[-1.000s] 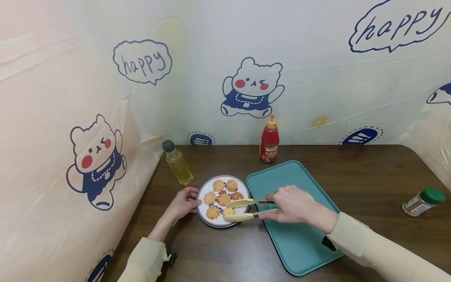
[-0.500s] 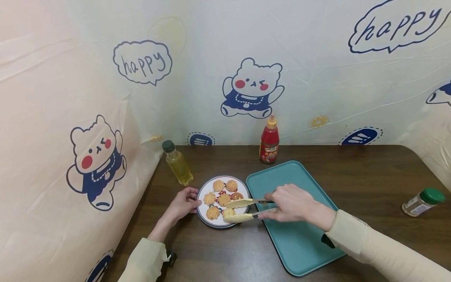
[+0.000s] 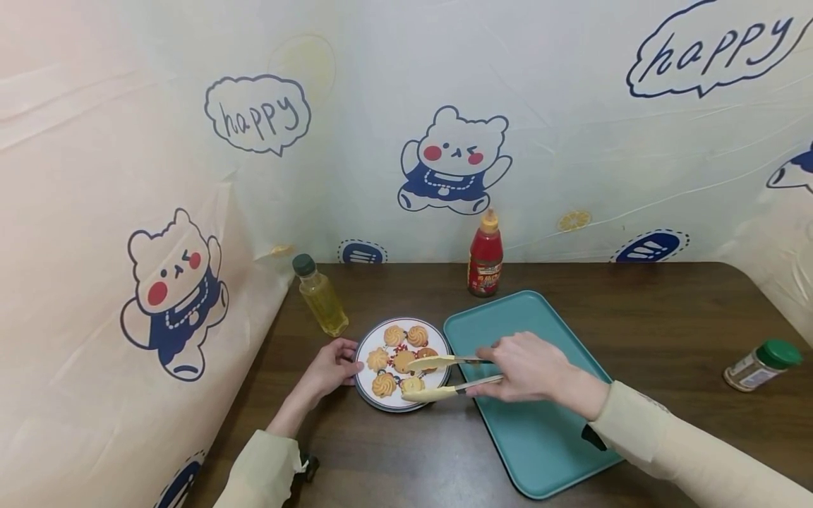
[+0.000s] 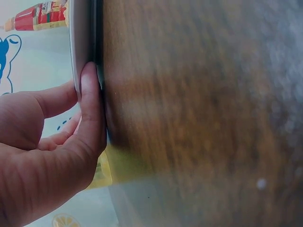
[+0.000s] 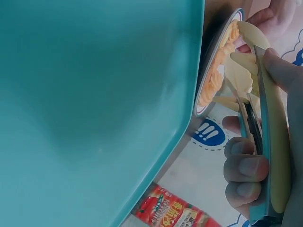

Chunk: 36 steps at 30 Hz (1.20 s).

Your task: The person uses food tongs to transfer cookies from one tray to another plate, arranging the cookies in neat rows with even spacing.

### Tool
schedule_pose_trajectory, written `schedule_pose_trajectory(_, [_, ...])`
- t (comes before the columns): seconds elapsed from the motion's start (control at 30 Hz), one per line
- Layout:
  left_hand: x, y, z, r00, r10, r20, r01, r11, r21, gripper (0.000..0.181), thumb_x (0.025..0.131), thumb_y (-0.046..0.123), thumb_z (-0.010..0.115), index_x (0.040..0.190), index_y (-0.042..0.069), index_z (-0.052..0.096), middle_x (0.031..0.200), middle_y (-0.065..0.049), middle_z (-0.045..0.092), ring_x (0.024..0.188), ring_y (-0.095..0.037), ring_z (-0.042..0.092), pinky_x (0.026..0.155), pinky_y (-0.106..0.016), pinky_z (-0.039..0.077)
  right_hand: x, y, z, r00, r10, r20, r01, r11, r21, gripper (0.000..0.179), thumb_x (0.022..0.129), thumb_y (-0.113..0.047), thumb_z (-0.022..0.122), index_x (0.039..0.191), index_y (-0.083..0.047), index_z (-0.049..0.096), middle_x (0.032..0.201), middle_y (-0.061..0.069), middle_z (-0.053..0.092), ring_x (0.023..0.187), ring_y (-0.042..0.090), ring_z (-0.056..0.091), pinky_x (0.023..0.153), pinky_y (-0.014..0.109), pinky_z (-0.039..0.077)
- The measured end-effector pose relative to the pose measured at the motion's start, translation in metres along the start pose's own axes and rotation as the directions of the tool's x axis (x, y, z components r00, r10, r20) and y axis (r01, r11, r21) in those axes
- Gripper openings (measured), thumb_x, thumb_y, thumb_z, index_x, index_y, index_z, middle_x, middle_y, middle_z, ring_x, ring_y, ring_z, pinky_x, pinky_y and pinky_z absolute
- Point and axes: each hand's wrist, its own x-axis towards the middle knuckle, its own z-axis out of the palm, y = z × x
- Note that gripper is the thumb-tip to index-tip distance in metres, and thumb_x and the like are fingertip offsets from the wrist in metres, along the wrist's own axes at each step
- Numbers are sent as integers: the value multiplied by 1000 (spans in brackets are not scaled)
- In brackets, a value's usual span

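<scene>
A round white plate [image 3: 373, 390] with a dark rim carries several swirled cookies [image 3: 384, 384] and a few small red bits. My left hand [image 3: 330, 365] pinches its left edge; in the left wrist view the thumb and a finger [image 4: 90, 90] meet at the rim. My right hand [image 3: 527, 367] grips a pair of tongs [image 3: 444, 391] with pale yellow tips. The tips stand apart over the plate's right side, one on each side of a small pale cookie [image 3: 412, 384]. Whether they touch it I cannot tell. In the right wrist view the fingers wrap around the tong handles [image 5: 274, 156].
A teal tray [image 3: 527, 458] lies right of the plate, under my right hand. Behind stand a red sauce bottle [image 3: 485, 261] and, at the left, an oil bottle [image 3: 322, 300]. A green-capped jar [image 3: 759, 365] stands far right on the wooden table [image 3: 394, 458].
The tong tips have spread slightly wider over the cookies. My left hand and the plate stay in place.
</scene>
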Motion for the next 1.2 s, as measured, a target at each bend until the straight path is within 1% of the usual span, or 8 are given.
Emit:
schedule_pose_trajectory(0.27, [-1, 1, 0, 1000, -6, 3, 6, 1000, 10, 40, 92, 1, 69, 128, -3, 53, 110, -17, 56, 85, -23, 59, 69, -36, 60, -8, 4, -6, 997, 22, -75, -22, 1000, -6, 71, 80, -76, 62, 109, -11, 74, 69, -5, 63, 45, 3, 36, 40, 21, 29])
schedule_pose_trajectory(0.43, [1, 0, 1, 1000, -1, 1, 1, 1000, 6, 40, 92, 0, 69, 128, -4, 53, 110, -17, 57, 85, -23, 59, 68, -36, 60, -18, 12, -10, 986, 73, -147, -70, 997, 23, 73, 78, -73, 68, 113, -10, 73, 88, 5, 73, 53, 4, 48, 46, 20, 39])
schedule_pose_trajectory(0.53, [2, -2, 1, 1000, 2, -2, -2, 1000, 0, 40, 91, -1, 69, 128, -4, 53, 109, -17, 57, 84, -22, 59, 68, -36, 60, -25, 20, -11, 974, 123, -188, -120, 992, 31, 76, 76, -75, 67, 115, -10, 73, 87, 4, 73, 56, 5, 53, 48, 21, 43])
schedule_pose_trajectory(0.7, [2, -2, 1, 1000, 4, 0, -4, 1000, -2, 39, 92, -1, 69, 128, -4, 53, 109, -17, 57, 84, -22, 59, 68, -35, 60, -42, 35, -15, 945, 207, -252, -198, 978, 61, 76, 73, -73, 72, 116, -10, 72, 76, -2, 67, 50, 3, 45, 44, 21, 39])
schedule_pose_trajectory(0.87, [2, -1, 1, 1000, 8, 4, -8, 1000, 7, 40, 92, 1, 69, 128, -4, 53, 110, -17, 57, 85, -23, 59, 68, -35, 60, -67, 53, -19, 889, 267, -372, -243, 964, 111, 72, 70, -60, 83, 117, -7, 71, 78, 2, 69, 50, 1, 42, 43, 20, 36])
schedule_pose_trajectory(1.0, [2, -2, 1, 1000, 10, 3, -10, 1000, 3, 40, 92, 0, 69, 128, -4, 53, 110, -18, 57, 86, -23, 59, 68, -35, 60, -86, 67, -22, 824, 326, -464, -294, 945, 141, 68, 67, -52, 88, 115, -7, 71, 59, -8, 49, 48, 4, 35, 42, 23, 29])
schedule_pose_trajectory(1.07, [3, -3, 1, 1000, 6, 1, -6, 1000, -3, 39, 92, -1, 69, 128, -4, 53, 110, -18, 57, 87, -23, 59, 68, -35, 60, -94, 73, -24, 788, 387, -479, -339, 922, 188, 60, 68, -50, 89, 108, -9, 70, 55, -9, 40, 47, 6, 34, 42, 24, 28])
schedule_pose_trajectory(1.2, [4, -5, 1, 1000, 7, 2, -7, 1000, -9, 39, 92, -1, 68, 128, -5, 53, 110, -18, 57, 87, -23, 59, 68, -36, 60, -109, 85, -26, 720, 542, -434, -441, 840, 316, 47, 73, -49, 86, 93, -14, 62, 62, -3, 50, 51, 14, 42, 45, 28, 32])
